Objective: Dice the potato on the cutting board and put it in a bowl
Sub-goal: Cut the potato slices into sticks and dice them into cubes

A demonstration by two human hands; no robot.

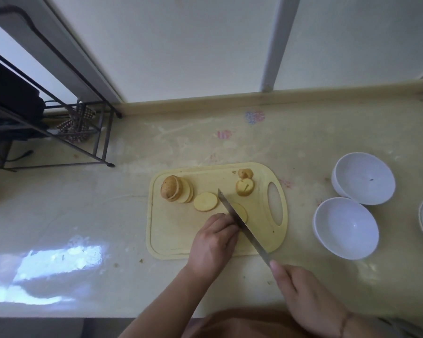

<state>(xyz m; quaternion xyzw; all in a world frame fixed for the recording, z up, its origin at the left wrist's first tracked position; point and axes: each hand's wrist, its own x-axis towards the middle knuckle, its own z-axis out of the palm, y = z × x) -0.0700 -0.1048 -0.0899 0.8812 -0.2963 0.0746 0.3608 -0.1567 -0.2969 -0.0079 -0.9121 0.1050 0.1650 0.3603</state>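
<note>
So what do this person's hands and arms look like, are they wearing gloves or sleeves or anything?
No gloves: the left hand and right hand are both bare, and the forearms show no sleeves. No rings are visible. A thin dark line crosses the right wrist, perhaps a band, though it is too blurred to be sure. An orange-brown garment shows at the bottom edge.

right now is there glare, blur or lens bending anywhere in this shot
Head view: window glare washes the counter at lower left; wide-angle bending curves the wall frames and counter edge; the whole frame is soft, worst at the corners; the knife, left hand and cutting board stay readable in even, low-shadow light.
</note>
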